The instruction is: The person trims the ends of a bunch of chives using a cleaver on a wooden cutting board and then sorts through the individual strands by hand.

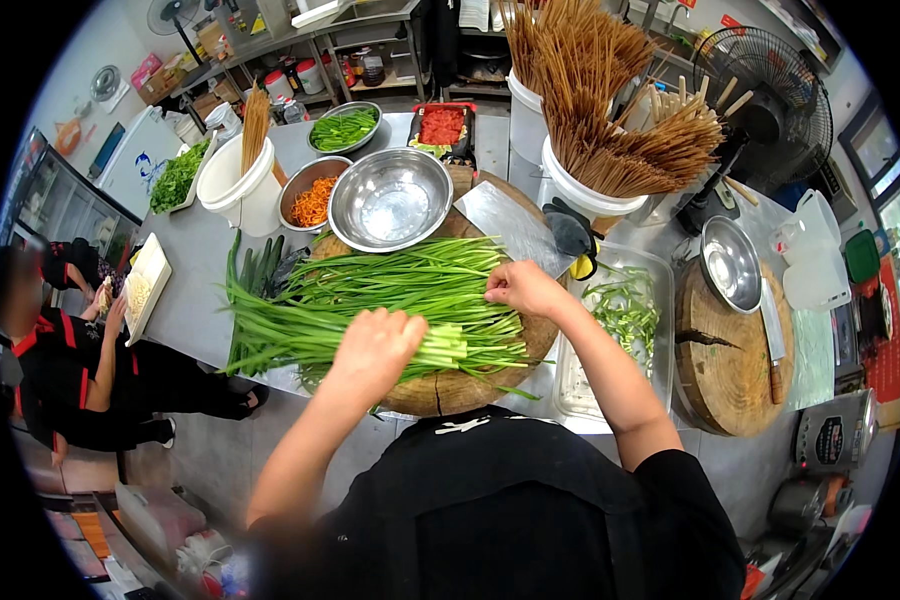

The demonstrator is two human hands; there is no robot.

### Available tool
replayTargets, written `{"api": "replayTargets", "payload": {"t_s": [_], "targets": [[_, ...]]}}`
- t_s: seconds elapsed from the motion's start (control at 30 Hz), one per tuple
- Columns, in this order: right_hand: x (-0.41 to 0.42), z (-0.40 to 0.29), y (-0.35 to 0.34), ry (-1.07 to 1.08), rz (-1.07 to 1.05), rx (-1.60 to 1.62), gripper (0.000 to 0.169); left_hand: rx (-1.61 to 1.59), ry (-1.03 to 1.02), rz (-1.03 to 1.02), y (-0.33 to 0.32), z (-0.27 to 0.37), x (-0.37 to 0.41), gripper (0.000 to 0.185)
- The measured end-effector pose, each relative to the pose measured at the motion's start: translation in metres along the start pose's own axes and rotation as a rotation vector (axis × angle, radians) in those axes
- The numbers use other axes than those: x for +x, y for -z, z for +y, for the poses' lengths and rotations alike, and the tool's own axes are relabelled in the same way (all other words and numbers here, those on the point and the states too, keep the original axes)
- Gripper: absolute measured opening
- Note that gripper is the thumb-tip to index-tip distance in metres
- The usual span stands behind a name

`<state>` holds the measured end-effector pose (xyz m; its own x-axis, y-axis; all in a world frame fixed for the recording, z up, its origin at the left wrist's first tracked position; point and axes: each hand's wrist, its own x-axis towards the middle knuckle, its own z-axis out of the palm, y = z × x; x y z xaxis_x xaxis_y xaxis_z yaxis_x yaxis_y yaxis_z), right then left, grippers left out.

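Note:
A gathered bunch of garlic chives (445, 348) lies in the grip of my left hand (377, 351), cut ends to the right and leaf tips fanned to the left. Beneath and beyond it, more loose chives (397, 271) cover a round wooden chopping block (436, 396). My right hand (526, 289) pinches at stalk ends on the pile's right side; how many stalks it holds is hidden. A cleaver (506, 219) rests flat on the block's far right, a dark glove or cloth (570, 229) at its handle end. Behind the pile stands a steel bowl (390, 196) with nothing in it.
Right of the block, a clear plastic tray (666, 330) holds green trimmings. A second block (720, 386) carries a knife (772, 330) and bowl (729, 262). Farther back are shredded carrot (313, 202) and a bucket of skewers (592, 180). A co-worker (82, 352) stands left.

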<state>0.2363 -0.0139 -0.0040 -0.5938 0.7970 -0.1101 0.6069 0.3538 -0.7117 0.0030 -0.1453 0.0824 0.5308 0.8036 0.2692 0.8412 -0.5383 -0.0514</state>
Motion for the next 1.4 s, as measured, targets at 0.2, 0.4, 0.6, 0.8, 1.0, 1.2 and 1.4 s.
{"api": "replayTargets", "payload": {"t_s": [0.2, 0.4, 0.6, 0.8, 1.0, 1.2, 1.4], "targets": [[-0.006, -0.010, 0.006, 0.064, 0.058, 0.038, 0.019, -0.080, -0.002, -0.141, -0.050, 0.016, -0.014, 0.011], [-0.017, -0.012, -0.003, 0.186, 0.191, -0.148, 0.013, -0.088, 0.033, -0.099, -0.074, 0.018, -0.014, 0.012], [-0.026, -0.005, -0.017, 0.471, 0.264, -0.235, 0.007, -0.147, 0.018, -0.035, -0.072, 0.031, -0.029, 0.012], [-0.038, -0.018, -0.016, 0.422, 0.186, -0.362, 0.005, -0.166, 0.014, 0.002, -0.072, 0.029, -0.030, 0.012], [-0.032, -0.017, -0.020, 0.411, 0.180, -0.398, 0.005, -0.160, 0.023, -0.006, -0.076, 0.030, -0.031, 0.014], [-0.032, -0.019, -0.013, 0.409, 0.177, -0.290, 0.006, -0.165, 0.031, -0.008, -0.074, 0.030, -0.030, 0.014], [-0.038, -0.031, 0.033, 0.188, 0.198, 0.221, 0.014, -0.156, 0.027, -0.033, -0.075, 0.028, -0.030, 0.015]]}}
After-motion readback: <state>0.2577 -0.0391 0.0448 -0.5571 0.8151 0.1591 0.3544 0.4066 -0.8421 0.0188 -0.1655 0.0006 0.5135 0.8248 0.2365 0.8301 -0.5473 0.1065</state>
